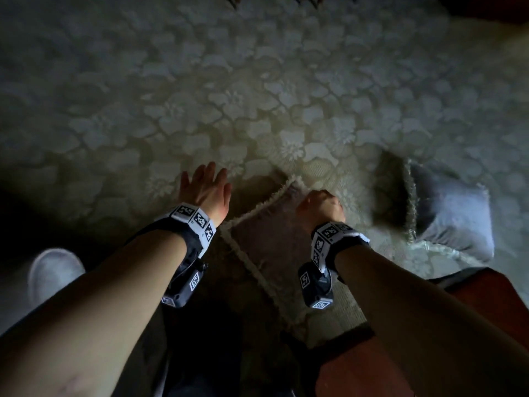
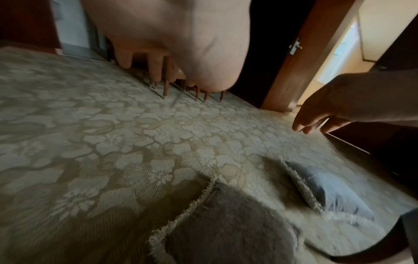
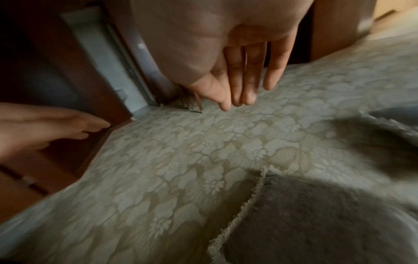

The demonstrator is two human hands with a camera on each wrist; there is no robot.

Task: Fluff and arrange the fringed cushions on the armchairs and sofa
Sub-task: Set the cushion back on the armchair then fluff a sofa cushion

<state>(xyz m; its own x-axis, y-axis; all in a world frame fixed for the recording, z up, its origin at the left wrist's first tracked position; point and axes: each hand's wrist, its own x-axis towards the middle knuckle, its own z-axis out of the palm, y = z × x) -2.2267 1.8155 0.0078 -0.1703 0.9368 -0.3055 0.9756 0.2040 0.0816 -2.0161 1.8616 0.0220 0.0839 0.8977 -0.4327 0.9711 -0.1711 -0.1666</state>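
A person leans over a seat covered in pale floral fabric (image 1: 257, 90), both forearms reaching down and forward. Two fringed cushions lie on it.

The nearer cushion (image 1: 269, 242) is dusty mauve with a cream fringe. It lies flat, directly under and between the two wrists, and its long axis runs from the person's body away toward the seat back, angled slightly right. Its far corner points at the right hand (image 1: 320, 207).

The right hand hovers over that far corner with its fingers hanging down, loosely together. The right wrist view shows those fingers straight and holding nothing, so the grip is released. Whether the fingertips touch the fringe cannot be told.

The left hand (image 1: 207, 187) is also released, palm down and fingers spread. It sits just beside the cushion's left edge, over bare seat fabric rather than over the cushion.

A second cushion (image 1: 455, 216), grey-blue with a pale fringe, lies further to the right, near a reddish wooden armrest (image 1: 486, 293). It is blurred. It is apart from both hands, nearer the right one.

Judging from this, the mauve cushion is the one in hand, and the right hand is better placed to take its far corner, with the left needing to move inward to the near edge.
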